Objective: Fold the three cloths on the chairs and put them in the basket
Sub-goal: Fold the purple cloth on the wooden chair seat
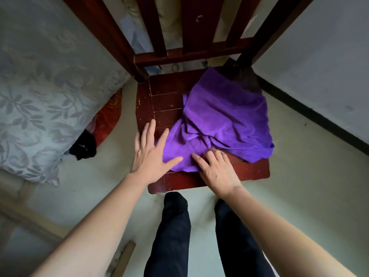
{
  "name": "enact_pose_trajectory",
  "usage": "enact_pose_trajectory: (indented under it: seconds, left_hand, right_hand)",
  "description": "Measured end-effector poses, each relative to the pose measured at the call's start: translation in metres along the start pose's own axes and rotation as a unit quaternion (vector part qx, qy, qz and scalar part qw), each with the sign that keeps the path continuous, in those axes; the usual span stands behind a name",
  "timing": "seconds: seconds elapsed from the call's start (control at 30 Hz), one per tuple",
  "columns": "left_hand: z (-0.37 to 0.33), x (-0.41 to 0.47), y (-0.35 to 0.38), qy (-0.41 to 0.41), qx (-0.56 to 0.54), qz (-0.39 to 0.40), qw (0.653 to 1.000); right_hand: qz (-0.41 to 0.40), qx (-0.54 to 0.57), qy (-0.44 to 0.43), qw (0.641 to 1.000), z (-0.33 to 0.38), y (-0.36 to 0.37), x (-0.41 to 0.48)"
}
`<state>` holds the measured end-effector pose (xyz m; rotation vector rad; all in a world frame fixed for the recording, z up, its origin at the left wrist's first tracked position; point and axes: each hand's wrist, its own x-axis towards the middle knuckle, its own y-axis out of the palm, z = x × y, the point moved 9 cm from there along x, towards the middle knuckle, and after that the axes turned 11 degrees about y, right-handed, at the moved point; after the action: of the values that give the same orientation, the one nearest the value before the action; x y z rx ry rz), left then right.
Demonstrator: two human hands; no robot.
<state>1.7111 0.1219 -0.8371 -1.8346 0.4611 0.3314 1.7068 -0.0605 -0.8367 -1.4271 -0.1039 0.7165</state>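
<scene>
Item: purple cloth — one, unfolded and rumpled, lying on the seat of a dark red wooden chair. It covers the right and near part of the seat; the far left boards are bare. One corner hangs over the seat's right edge.

Left hand: released, flat, fingers spread. Thumb and palm rest on the cloth's near left edge, and the outer fingers reach past it over the bare wood.

Right hand: set on the cloth's near edge, first finger straight, the others bent down into the fabric — whether they pinch a fold or only press cannot be told.

Chair back: upright slats on the far side of the seat.

Surroundings: pale floor; a bedspread with a leaf pattern at left; the person's legs in black, just before the seat's front edge.
</scene>
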Motion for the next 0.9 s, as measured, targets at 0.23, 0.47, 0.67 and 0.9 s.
enact_pose_trajectory:
  seconds: [0.23,0.47,0.67,0.9]
  left_hand:
    - [0.0,-0.033,-0.001,-0.046,-0.069,-0.039,0.996]
    - [-0.022,-0.024,-0.072,-0.094,-0.097,-0.068,0.988]
    - [-0.092,-0.031,-0.162,-0.031,-0.134,-0.115,0.984]
    - [-0.151,-0.093,-0.338,-0.085,-0.322,-0.303,0.893]
  right_hand:
    - [0.012,0.011,-0.03,0.999,-0.004,-0.004,-0.003]
    - [0.058,0.137,0.112,0.982,-0.056,-0.064,-0.013]
    - [-0.007,0.146,0.149,0.978,-0.09,-0.174,-0.024]
    - [-0.164,0.163,0.123,0.965,-0.102,-0.376,-0.057]
